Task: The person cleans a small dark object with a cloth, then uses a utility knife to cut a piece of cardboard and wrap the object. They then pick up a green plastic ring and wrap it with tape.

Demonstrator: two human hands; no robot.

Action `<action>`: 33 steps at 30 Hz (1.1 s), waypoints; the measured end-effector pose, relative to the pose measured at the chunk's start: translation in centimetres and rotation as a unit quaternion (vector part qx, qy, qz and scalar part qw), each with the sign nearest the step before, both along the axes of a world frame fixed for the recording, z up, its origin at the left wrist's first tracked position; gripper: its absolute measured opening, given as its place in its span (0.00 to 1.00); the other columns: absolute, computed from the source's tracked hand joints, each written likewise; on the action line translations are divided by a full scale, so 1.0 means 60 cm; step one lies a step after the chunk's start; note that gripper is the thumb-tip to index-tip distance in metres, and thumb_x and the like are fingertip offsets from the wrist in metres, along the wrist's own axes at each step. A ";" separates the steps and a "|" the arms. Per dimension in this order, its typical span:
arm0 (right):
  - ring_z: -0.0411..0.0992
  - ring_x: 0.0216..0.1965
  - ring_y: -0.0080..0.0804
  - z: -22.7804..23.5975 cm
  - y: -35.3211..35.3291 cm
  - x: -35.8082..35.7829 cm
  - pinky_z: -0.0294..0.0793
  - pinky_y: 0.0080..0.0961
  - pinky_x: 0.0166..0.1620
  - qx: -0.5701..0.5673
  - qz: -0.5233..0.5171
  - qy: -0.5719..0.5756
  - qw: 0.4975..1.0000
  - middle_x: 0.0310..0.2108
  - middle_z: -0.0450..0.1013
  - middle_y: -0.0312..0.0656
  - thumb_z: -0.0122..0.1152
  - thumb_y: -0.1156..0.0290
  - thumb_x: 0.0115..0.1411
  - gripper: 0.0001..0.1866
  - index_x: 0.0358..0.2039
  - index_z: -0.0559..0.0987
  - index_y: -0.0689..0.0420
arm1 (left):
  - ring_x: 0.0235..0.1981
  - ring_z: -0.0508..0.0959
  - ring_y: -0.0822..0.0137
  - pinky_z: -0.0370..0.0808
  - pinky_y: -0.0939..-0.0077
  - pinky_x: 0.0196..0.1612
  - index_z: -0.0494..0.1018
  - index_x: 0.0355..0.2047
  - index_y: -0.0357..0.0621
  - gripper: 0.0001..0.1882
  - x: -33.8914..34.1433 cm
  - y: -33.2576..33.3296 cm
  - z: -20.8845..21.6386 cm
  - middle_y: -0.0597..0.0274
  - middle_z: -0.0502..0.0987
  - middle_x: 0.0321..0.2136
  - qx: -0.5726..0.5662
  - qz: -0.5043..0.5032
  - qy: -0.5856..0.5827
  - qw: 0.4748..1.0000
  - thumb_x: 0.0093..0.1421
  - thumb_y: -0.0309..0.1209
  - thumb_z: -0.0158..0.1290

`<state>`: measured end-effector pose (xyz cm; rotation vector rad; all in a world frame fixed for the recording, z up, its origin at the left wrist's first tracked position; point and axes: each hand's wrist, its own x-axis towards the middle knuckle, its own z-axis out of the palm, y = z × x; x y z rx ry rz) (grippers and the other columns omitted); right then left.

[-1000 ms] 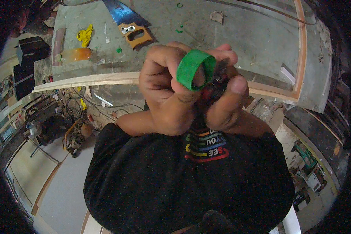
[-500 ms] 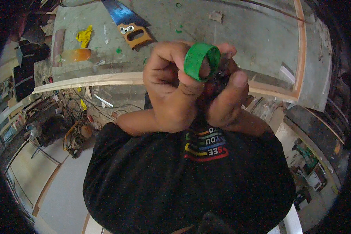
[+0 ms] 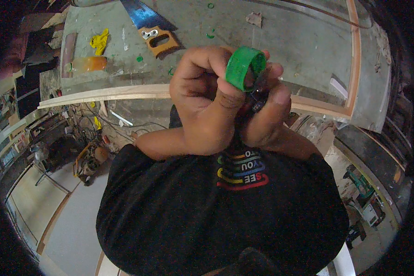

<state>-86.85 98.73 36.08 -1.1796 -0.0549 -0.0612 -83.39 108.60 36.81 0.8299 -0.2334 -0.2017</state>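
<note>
A green ring-shaped band [image 3: 238, 69], wide and open through the middle, is held up above the near edge of the workbench. My left hand [image 3: 201, 103] pinches it between thumb and curled forefinger. Close against its right side, my right hand [image 3: 267, 112] is closed, fingertips bent towards the band. A small dark, shiny piece [image 3: 258, 100] shows between the right fingers and thumb; its kind cannot be made out. Beyond my left hand, a handsaw [image 3: 154, 28] with a blue blade and wooden handle lies on the bench.
The grey workbench [image 3: 188, 25] has wooden strips [image 3: 110, 93] along its near edge. An orange-tinted bottle [image 3: 89, 64] lies on its side near a crumpled yellow piece [image 3: 99, 42]. Green scraps [image 3: 140, 59] are scattered about. Cables and a yellow-framed machine [image 3: 91, 161] are on the floor at left.
Both hands have shifted slightly; the green band has moved a little right and away from me and turned. My grip on it stays the same.
</note>
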 end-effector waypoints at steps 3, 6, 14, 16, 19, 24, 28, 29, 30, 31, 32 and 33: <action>0.68 0.54 0.28 -0.018 -0.011 0.011 0.61 0.32 0.62 0.180 0.021 -0.050 0.982 0.50 0.73 0.38 0.40 0.38 0.65 0.35 0.53 0.73 0.58 | 0.37 0.78 0.68 0.74 0.57 0.55 0.64 0.38 0.41 0.15 0.008 -0.002 -0.010 0.58 0.74 0.35 -0.003 -0.001 -0.019 1.000 0.63 0.34 0.58; 0.69 0.54 0.28 -0.045 -0.018 0.017 0.59 0.31 0.63 0.164 0.004 -0.064 0.984 0.51 0.73 0.38 0.38 0.36 0.65 0.37 0.53 0.74 0.57 | 0.37 0.77 0.68 0.74 0.57 0.55 0.64 0.38 0.41 0.14 0.008 0.001 -0.013 0.57 0.74 0.35 0.003 0.002 -0.043 0.999 0.63 0.33 0.58; 0.68 0.56 0.27 -0.073 -0.007 -0.012 0.55 0.28 0.66 0.202 -0.044 -0.035 0.978 0.53 0.72 0.37 0.38 0.37 0.66 0.36 0.56 0.72 0.57 | 0.36 0.78 0.68 0.74 0.56 0.54 0.64 0.38 0.41 0.12 0.002 0.004 -0.004 0.57 0.73 0.34 -0.005 0.015 -0.022 1.000 0.63 0.31 0.57; 0.67 0.57 0.27 -0.070 -0.003 -0.015 0.55 0.28 0.65 0.217 -0.047 -0.031 0.975 0.54 0.71 0.37 0.38 0.38 0.67 0.35 0.57 0.72 0.57 | 0.37 0.78 0.68 0.75 0.57 0.54 0.64 0.38 0.41 0.12 0.003 0.004 -0.004 0.57 0.73 0.34 -0.017 0.010 -0.047 0.999 0.63 0.30 0.57; 0.66 0.58 0.27 -0.067 0.000 -0.017 0.56 0.27 0.65 0.225 -0.045 -0.025 0.973 0.55 0.70 0.37 0.37 0.40 0.67 0.35 0.58 0.71 0.56 | 0.38 0.79 0.67 0.75 0.58 0.54 0.64 0.38 0.41 0.12 0.004 0.002 -0.005 0.57 0.73 0.34 -0.005 0.015 -0.037 0.999 0.63 0.30 0.57; 0.64 0.59 0.27 -0.070 0.004 -0.027 0.56 0.27 0.64 0.255 -0.045 -0.012 0.966 0.58 0.69 0.38 0.37 0.42 0.68 0.33 0.60 0.69 0.56 | 0.38 0.79 0.66 0.75 0.58 0.54 0.64 0.38 0.41 0.12 0.005 -0.002 -0.005 0.56 0.74 0.34 -0.009 0.004 -0.040 0.999 0.63 0.29 0.57; 0.64 0.60 0.28 -0.068 0.002 -0.018 0.57 0.27 0.63 0.262 -0.027 -0.057 0.963 0.58 0.68 0.39 0.37 0.43 0.69 0.33 0.60 0.69 0.57 | 0.37 0.79 0.66 0.76 0.58 0.53 0.65 0.38 0.41 0.11 0.008 -0.001 -0.001 0.55 0.74 0.34 -0.005 0.013 -0.056 0.998 0.62 0.28 0.58; 0.64 0.60 0.28 -0.069 0.000 -0.007 0.58 0.27 0.63 0.243 -0.006 -0.096 0.965 0.58 0.68 0.39 0.36 0.43 0.69 0.33 0.59 0.70 0.57 | 0.36 0.79 0.67 0.76 0.58 0.53 0.65 0.38 0.41 0.11 0.008 -0.002 0.000 0.55 0.74 0.34 0.007 0.021 -0.059 0.998 0.62 0.28 0.58; 0.64 0.60 0.29 -0.064 -0.002 -0.005 0.58 0.27 0.63 0.222 0.009 -0.113 0.968 0.58 0.69 0.40 0.36 0.42 0.69 0.33 0.59 0.70 0.57 | 0.36 0.78 0.67 0.76 0.58 0.53 0.65 0.37 0.41 0.11 0.006 0.001 0.002 0.55 0.74 0.34 0.031 0.024 -0.057 0.998 0.62 0.27 0.58; 0.64 0.59 0.29 -0.061 -0.005 0.000 0.58 0.27 0.62 0.201 0.022 -0.131 0.970 0.57 0.69 0.40 0.36 0.42 0.69 0.33 0.59 0.70 0.57 | 0.36 0.78 0.67 0.76 0.58 0.53 0.65 0.37 0.40 0.11 0.004 0.001 0.004 0.54 0.74 0.34 0.037 0.028 -0.050 0.998 0.62 0.27 0.58; 0.65 0.59 0.29 -0.056 -0.006 0.002 0.58 0.27 0.62 0.187 0.025 -0.132 0.973 0.57 0.69 0.40 0.36 0.42 0.69 0.34 0.59 0.70 0.57 | 0.35 0.78 0.68 0.76 0.58 0.53 0.65 0.37 0.40 0.11 0.001 0.002 0.007 0.54 0.73 0.34 0.042 0.032 -0.043 0.998 0.61 0.26 0.58; 0.65 0.59 0.29 -0.051 -0.007 0.003 0.59 0.27 0.62 0.173 0.022 -0.125 0.977 0.57 0.69 0.40 0.36 0.42 0.69 0.34 0.58 0.70 0.57 | 0.35 0.77 0.68 0.76 0.58 0.52 0.66 0.37 0.40 0.10 -0.001 -0.001 0.008 0.54 0.73 0.34 0.030 0.037 -0.031 0.998 0.61 0.25 0.58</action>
